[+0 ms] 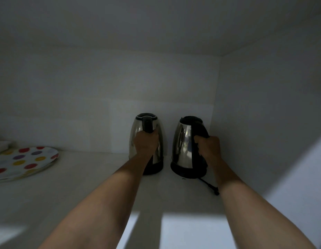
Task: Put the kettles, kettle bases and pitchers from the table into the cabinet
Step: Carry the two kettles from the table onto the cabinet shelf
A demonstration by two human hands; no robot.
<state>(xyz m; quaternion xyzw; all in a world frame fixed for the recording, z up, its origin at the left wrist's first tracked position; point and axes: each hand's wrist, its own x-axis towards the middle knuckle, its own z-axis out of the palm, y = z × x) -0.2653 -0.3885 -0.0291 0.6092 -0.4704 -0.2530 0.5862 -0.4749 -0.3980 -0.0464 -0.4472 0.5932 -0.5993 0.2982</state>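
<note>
— White cabinet shelf [84, 186] is shown, dimly lit. Where are the kettles?
— At its far right, stood side by side, just apart. The left kettle [135, 133] is held at its handle [147, 124] by the closed left grip [146, 142]; the right kettle [183, 146] is clasped likewise by the right grip [209, 148].
— How will they handle?
— Stiff, polished steel, probably slippery; their weight cannot be judged. The handles are best used. A cord [209, 186] is trailed nearby.

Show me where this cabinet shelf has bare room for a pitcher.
Widest bare patch: the shelf between the dotted plate and the left kettle. The front strip is bare as well. Crowded: the right corner, where the right kettle and a black cord lie near the side wall.
</note>
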